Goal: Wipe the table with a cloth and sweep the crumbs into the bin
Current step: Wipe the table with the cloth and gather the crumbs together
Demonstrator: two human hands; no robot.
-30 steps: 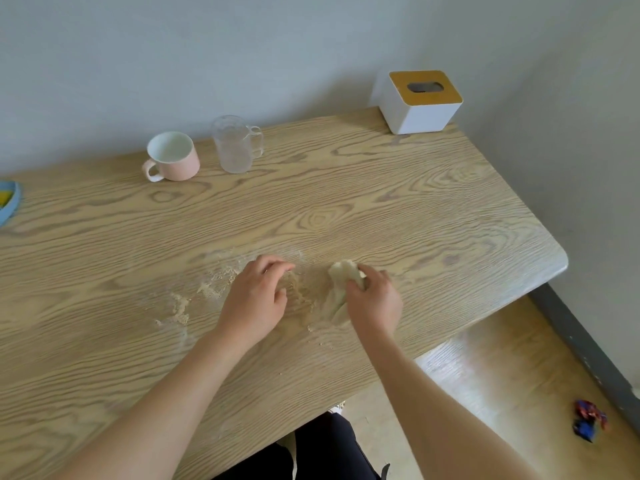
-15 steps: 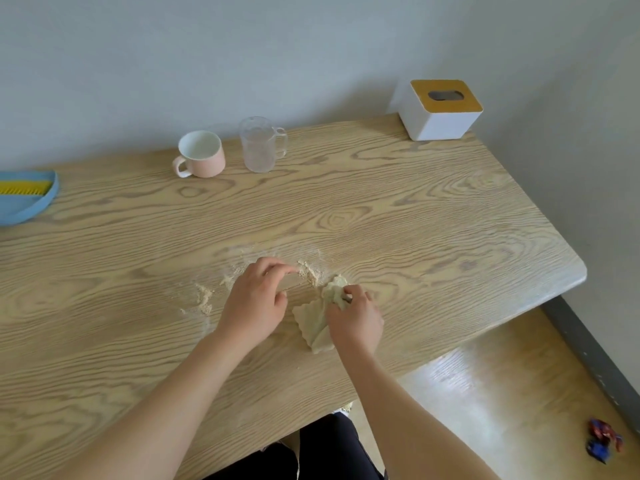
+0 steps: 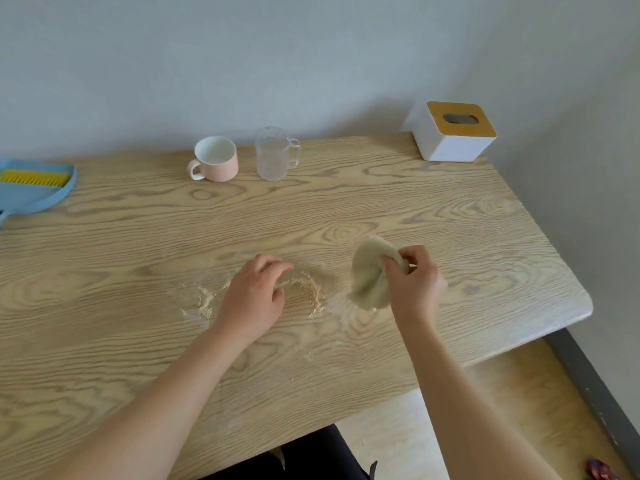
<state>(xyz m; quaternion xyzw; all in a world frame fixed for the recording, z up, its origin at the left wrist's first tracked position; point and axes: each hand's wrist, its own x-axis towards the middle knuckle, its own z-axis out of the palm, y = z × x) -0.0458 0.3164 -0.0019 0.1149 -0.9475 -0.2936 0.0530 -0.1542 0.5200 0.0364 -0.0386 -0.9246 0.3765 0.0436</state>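
Note:
My right hand (image 3: 414,287) grips a bunched pale cream cloth (image 3: 369,273), lifted a little off the wooden table (image 3: 433,220). Pale crumbs (image 3: 313,294) lie in a curved line between my two hands, and a second small heap of crumbs (image 3: 205,302) lies to the left. My left hand (image 3: 254,299) rests on the table beside the crumbs, fingers loosely curved, holding nothing. No bin is in view.
A blue dustpan with a yellow brush (image 3: 33,187) lies at the far left edge. A pink mug (image 3: 215,159) and a clear glass cup (image 3: 273,154) stand at the back. A white tissue box (image 3: 453,131) sits in the back right corner, near the wall.
My right hand has bunched the cloth, lifted it off the table and moved it right, uncovering a curved line of crumbs. My left hand stays in place.

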